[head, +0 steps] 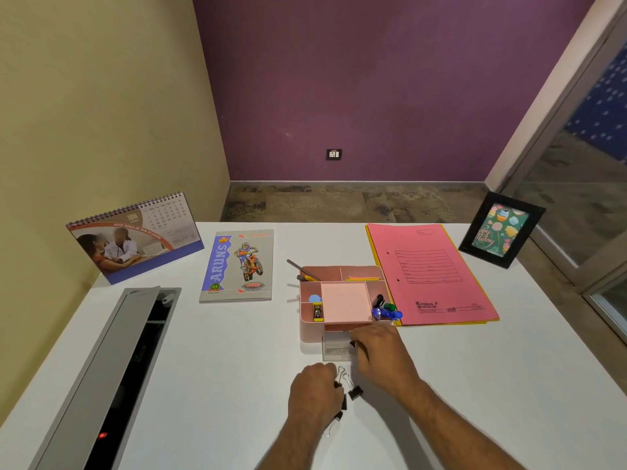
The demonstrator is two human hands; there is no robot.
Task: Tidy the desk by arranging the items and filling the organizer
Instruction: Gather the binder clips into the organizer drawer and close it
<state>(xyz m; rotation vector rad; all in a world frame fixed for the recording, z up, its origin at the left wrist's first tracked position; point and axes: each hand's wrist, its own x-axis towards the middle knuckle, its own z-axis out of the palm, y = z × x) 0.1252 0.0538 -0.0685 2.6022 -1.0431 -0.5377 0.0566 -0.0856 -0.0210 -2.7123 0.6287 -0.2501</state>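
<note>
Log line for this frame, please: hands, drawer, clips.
left hand: gathering binder clips | right hand: holds a clip at clear drawer | drawer: open | organizer: partly filled

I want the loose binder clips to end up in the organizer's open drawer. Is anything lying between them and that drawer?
Nothing visible does. The binder clips lie on bare desk just in front of the clear drawer pulled out of the pink organizer. The right hand is at the drawer with a clip; the left hand covers other clips.

We face a purple wall (pixel 356 79) with a socket (pixel 334 154); a beige wall (pixel 95 106) stands left. Mottled carpet (pixel 342 201) lies beyond the white desk (pixel 220 368). Glass door (pixel 590 157) at right.
</note>
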